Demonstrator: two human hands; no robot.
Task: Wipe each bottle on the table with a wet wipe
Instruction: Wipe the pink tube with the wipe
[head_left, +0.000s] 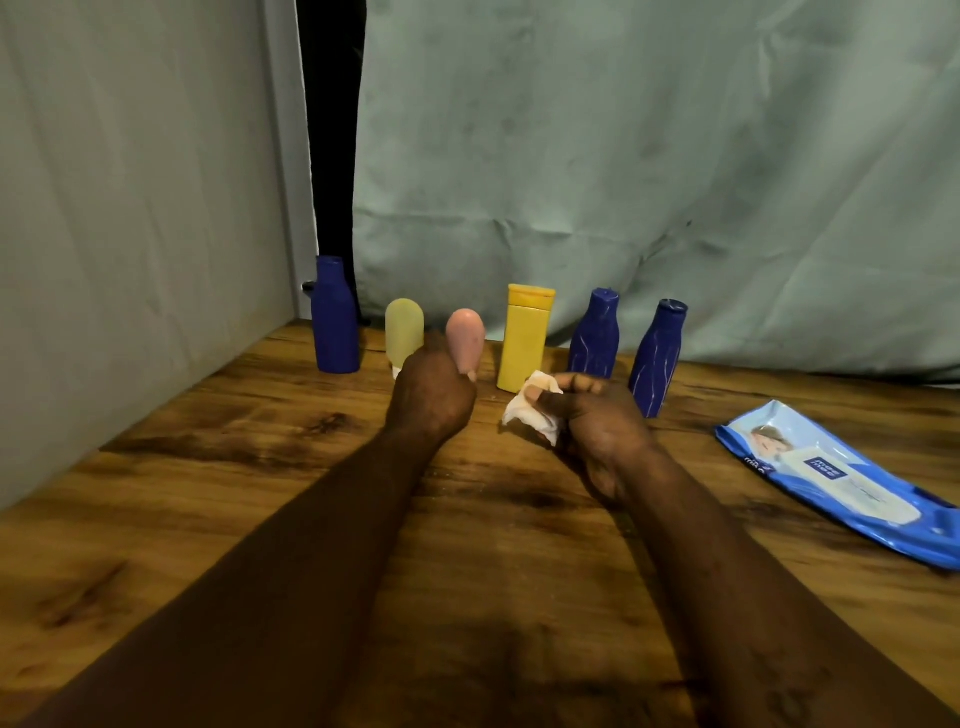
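We take the yellow bottle (524, 343) as our reference; it stands upright near the back edge of the wooden table (260, 467).

Findings:
- Six bottles stand in one row. Just left of the yellow bottle is the pink bottle (466, 335), then a pale green bottle (404, 330), and furthest left a tall blue bottle (336, 322). To its right are a second blue bottle (596, 338) and a third blue bottle (657, 358).
- The left hand (431, 395) is curled round the lower end of the pink bottle, with the cap showing below the fingers. We cannot tell whether the bottle is lifted or resting on the table.
- The right hand (597, 415), in front of and slightly right of the yellow bottle, pinches a crumpled wet wipe (532, 410) between thumb and fingers. The wipe is near the pink bottle but apart from it.
- A pack of wipes (841, 483) lies flat, well right of the yellow bottle.

Assessment: in our judgement the pink bottle is the one in hand and its wiping is not under way at this instant. No bottle shows a mark that tells wiped from unwiped; the pale streaks on the two right-hand blue bottles could be glare or residue. We therefore cannot certify any bottle as finished, and up to six may remain.
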